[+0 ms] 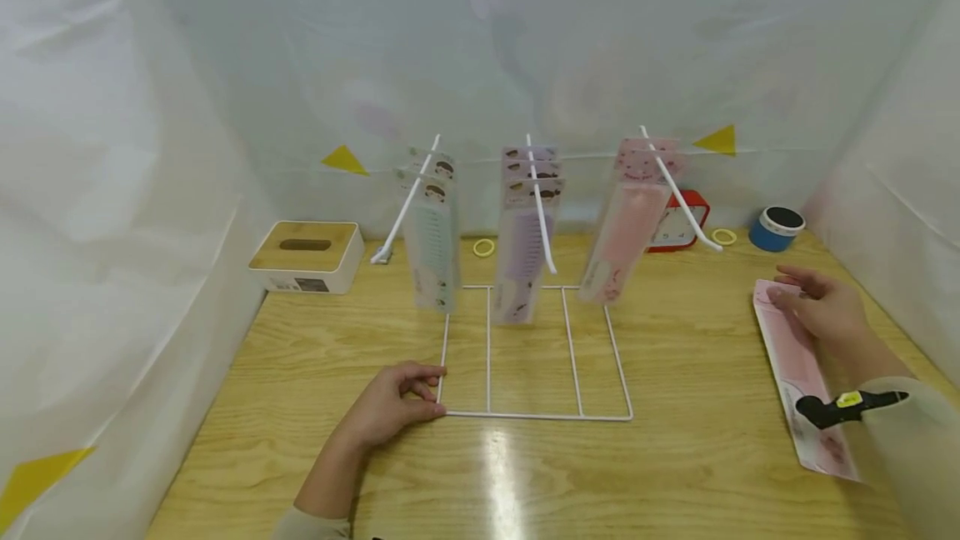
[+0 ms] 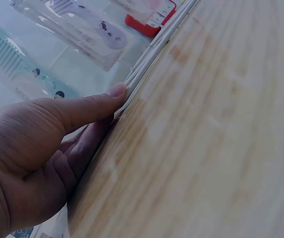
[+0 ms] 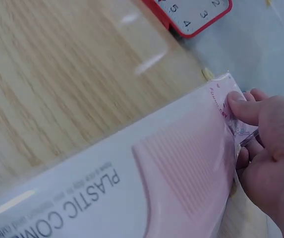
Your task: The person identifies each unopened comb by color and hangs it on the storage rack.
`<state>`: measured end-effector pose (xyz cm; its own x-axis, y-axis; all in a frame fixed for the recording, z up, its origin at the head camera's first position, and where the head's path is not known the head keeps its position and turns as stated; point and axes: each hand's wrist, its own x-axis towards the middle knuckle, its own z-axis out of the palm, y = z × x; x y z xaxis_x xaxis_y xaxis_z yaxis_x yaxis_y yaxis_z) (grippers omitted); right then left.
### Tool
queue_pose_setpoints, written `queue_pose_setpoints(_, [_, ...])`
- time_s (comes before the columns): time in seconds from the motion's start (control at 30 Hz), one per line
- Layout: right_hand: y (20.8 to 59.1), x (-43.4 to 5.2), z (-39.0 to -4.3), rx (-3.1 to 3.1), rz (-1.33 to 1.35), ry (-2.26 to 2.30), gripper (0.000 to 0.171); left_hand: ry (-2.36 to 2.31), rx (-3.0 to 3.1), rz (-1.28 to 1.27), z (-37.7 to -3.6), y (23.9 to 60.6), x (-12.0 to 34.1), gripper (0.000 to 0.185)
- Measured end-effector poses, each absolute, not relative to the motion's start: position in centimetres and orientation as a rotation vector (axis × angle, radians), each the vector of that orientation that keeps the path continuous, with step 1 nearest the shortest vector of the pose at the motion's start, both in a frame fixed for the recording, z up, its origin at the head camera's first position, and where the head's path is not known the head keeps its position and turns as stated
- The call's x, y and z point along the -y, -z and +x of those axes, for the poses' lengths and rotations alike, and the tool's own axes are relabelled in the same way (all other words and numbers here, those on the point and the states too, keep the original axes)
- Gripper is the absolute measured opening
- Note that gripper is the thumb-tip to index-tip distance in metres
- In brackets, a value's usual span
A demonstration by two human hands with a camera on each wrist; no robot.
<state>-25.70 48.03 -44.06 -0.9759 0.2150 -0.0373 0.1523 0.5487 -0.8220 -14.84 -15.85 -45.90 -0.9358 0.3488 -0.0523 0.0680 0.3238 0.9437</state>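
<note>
A white wire rack (image 1: 534, 357) stands mid-table, its base flat on the wood and three prongs rising at the back. Packaged combs hang on the prongs: green (image 1: 431, 244), purple (image 1: 525, 244) and pink (image 1: 630, 227). My left hand (image 1: 393, 402) pinches the rack's front-left corner, thumb (image 2: 89, 106) on the wire (image 2: 149, 57). A pink packaged comb (image 1: 802, 373) lies on the table at the right. My right hand (image 1: 821, 307) pinches its far end (image 3: 228, 106), thumb on top and fingers beneath.
A wooden-lidded tissue box (image 1: 307, 255) sits at the back left. A red clock (image 1: 678, 223), a blue and black round speaker (image 1: 776, 228) and two yellow rings (image 1: 484, 247) (image 1: 723, 236) lie along the back. White sheeting walls in the table (image 1: 525, 473) on three sides.
</note>
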Motion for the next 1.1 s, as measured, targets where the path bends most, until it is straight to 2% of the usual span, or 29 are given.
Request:
queue_pose_setpoints(0.3, [40.8,-45.0,-24.6,2.463,-0.185,-1.752,0.045,-1.655,-2.335,0.383,-14.9,46.0,15.9,0.051])
queue_pose_setpoints(0.63, [35.2,-39.9,-21.4,2.257,-0.006,-2.001,0.045,-1.63,-2.348,0.378,-14.9,46.0,15.9,0.05])
queue_pose_setpoints(0.87, [32.5,-36.2,-18.7,2.042,0.279,-2.127,0.038,-1.644,-2.346,0.376,-14.9,46.1,16.1,0.05])
queue_pose_setpoints(1.0, [31.3,-34.4,-17.2,2.009,0.503,-2.069,0.035,-1.645,-2.354,0.382,-14.9,46.2,16.1,0.051])
queue_pose_setpoints(1.1, [30.4,-33.2,-16.0,2.021,0.563,-2.006,0.032,-1.646,-2.347,0.386,-14.9,46.2,16.0,0.051])
